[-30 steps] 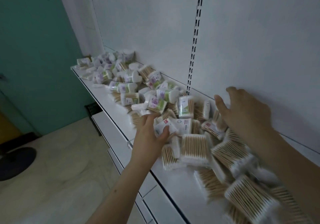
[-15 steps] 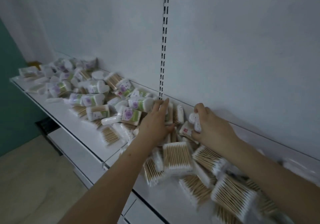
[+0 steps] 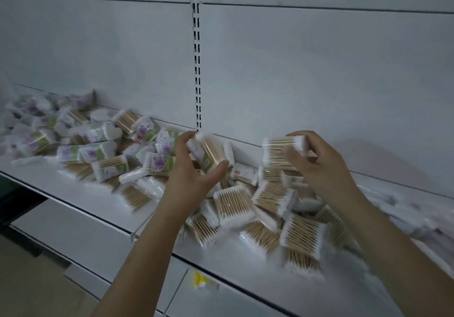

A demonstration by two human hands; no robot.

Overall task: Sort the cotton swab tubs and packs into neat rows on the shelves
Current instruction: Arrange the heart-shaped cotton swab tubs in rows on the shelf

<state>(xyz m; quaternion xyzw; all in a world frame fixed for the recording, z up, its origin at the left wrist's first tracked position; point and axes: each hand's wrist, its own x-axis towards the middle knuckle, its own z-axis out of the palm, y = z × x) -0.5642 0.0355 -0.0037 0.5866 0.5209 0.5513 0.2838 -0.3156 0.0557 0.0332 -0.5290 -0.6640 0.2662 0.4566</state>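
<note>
A jumbled heap of cotton swab packs [image 3: 233,203] and labelled tubs [image 3: 98,153] covers the white shelf [image 3: 81,194]. My left hand [image 3: 189,176] grips one clear pack of wooden swabs [image 3: 208,152], lifted above the heap near the middle. Further right, my right hand [image 3: 317,162] holds a second swab pack [image 3: 280,151] by its side, also raised off the pile. The tubs with purple and green labels lie mostly to the left, while flat clear packs lie below and right of my hands.
The white back panel [image 3: 319,83] with a slotted upright [image 3: 196,71] stands right behind the heap. A lower shelf [image 3: 73,233] juts out beneath, with a yellow tag [image 3: 200,280] on its edge. Crumpled clear wrapping [image 3: 403,208] lies at the far right.
Both hands have lifted out of the pile, each now holding a swab pack. The view has swung to the right and closer to the shelf.
</note>
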